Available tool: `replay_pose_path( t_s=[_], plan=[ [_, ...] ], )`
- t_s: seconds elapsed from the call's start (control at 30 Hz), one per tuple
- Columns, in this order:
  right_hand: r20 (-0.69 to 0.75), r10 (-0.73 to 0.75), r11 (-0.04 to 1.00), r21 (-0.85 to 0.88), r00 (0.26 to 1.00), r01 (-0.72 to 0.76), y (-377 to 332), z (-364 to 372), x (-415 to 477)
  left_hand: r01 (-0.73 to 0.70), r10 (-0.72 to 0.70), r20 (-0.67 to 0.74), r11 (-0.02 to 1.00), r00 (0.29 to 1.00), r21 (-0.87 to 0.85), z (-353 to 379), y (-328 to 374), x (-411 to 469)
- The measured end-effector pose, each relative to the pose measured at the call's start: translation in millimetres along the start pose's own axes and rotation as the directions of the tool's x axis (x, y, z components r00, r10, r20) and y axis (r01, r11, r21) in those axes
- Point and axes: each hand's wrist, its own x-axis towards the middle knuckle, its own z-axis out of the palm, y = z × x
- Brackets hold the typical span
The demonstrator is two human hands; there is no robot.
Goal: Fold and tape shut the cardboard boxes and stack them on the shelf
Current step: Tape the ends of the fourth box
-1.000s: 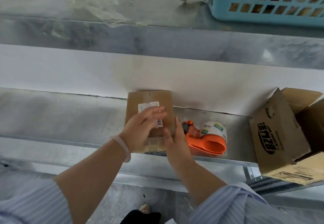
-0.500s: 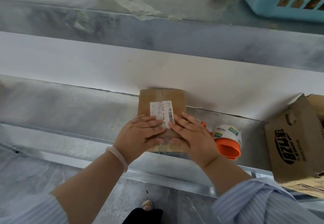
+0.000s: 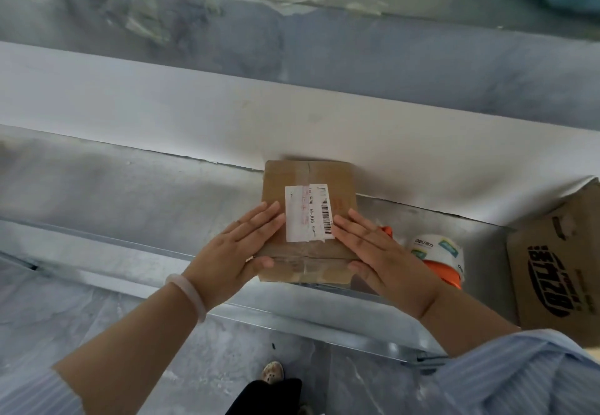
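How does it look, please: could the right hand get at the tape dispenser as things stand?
Probably yes: the tape dispenser lies just beside the right hand, nothing between them, and that hand only presses flat on the box.

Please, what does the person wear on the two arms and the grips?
Both sleeves are light blue with fine pale stripes: the left sleeve and the right sleeve leave the forearms bare. A smooth, pale whitish bangle circles the left wrist. The left grip and the right grip carry no gloves and no visible rings.
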Motion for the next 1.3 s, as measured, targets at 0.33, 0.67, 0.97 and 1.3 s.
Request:
replay_pose_path(
  t_s=[0.33,0.67,0.97,1.3],
  plan=[
    [-0.058,0.597,0.439,0.858,0.800,-0.265,-70,36,5,0.394,-0.725,0.069,0.290,0.686,-0.872,38,69,2],
    [0.022,0.801,0.234,0.908,0.598,-0.347,-87,24,25,0.424,-0.856,0.095,0.152,0.507,-0.893,29,81,19],
    [0.015,0.840,0.277,0.847,0.542,-0.454,-88,22,34,0.428,-0.844,0.085,0.179,0.529,-0.886,28,84,21],
    [0.174,0.793,0.239,0.793,0.584,-0.560,-79,6,29,0.484,-0.842,0.128,0.171,0.525,-0.858,33,112,-11]
  ],
)
